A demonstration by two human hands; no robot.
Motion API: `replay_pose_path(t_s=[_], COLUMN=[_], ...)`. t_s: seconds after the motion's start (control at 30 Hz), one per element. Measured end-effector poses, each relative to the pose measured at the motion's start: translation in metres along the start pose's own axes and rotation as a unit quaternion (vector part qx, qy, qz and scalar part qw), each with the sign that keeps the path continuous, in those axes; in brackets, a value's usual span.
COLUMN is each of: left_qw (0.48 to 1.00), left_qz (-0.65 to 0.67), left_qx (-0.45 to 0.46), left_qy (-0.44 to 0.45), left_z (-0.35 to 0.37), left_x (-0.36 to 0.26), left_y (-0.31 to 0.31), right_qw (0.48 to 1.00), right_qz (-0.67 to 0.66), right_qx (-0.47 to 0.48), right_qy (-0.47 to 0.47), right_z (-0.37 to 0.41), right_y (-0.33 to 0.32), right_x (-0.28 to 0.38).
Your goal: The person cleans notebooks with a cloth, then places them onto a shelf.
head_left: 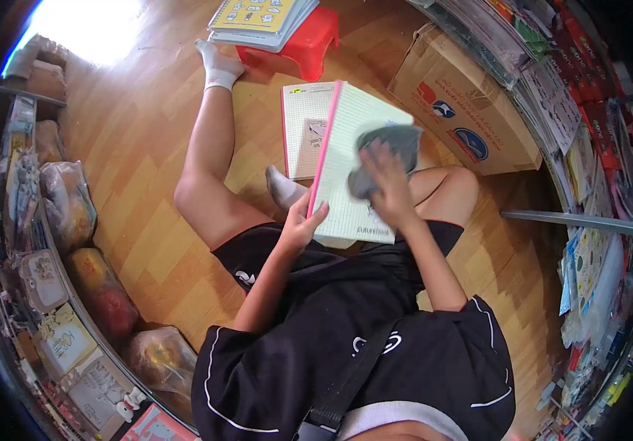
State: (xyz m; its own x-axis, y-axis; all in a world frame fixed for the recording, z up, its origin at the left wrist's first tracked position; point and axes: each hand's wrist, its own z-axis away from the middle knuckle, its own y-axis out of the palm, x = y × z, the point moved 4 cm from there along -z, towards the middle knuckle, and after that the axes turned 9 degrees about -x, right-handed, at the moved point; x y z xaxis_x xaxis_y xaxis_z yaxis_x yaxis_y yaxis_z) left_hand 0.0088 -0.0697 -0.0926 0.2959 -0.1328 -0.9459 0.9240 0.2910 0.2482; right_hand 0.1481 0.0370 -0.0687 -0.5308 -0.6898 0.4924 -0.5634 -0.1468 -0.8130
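Note:
A light green checked notebook (342, 158) with a pink spine is tilted up above my lap. My left hand (304, 223) grips its lower left edge, thumb on the cover. Against the cover's right part, my right hand (387, 180) presses a dark grey cloth (404, 147); the hand and cloth are blurred. Another checked notebook (298, 132) with a pink spine lies on the floor behind, partly covered by the raised one.
A red stool (315, 45) bears a stack of notebooks (257, 18) at the top. A cardboard box (463, 110) stands at the upper right. Packed shelves line both sides, with a metal bar (573, 219) jutting in from the right. Wrapped bags (69, 206) sit at the left.

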Motion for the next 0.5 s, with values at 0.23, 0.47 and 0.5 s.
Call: replay_pose_path(t_s=[0.23,0.47,0.5], left_qw=[0.997,0.997,0.993], left_qz=[-0.071,0.047,0.089], left_qx=[0.004,-0.051,-0.068], left_qy=[0.023,-0.027,-0.031], left_z=[0.001,0.007,0.002], left_x=[-0.007,0.011,0.014], left_y=[-0.004,-0.012,-0.013], right_qw=[0.999,0.868,0.838], right_qz=[-0.006,-0.358,-0.403], right_qx=[-0.031,-0.208,-0.183], right_qy=[-0.036,0.275,0.321], right_z=[-0.009,-0.006,0.006], right_y=[0.012,0.003,0.013], right_x=[0.017,-0.101,-0.103])
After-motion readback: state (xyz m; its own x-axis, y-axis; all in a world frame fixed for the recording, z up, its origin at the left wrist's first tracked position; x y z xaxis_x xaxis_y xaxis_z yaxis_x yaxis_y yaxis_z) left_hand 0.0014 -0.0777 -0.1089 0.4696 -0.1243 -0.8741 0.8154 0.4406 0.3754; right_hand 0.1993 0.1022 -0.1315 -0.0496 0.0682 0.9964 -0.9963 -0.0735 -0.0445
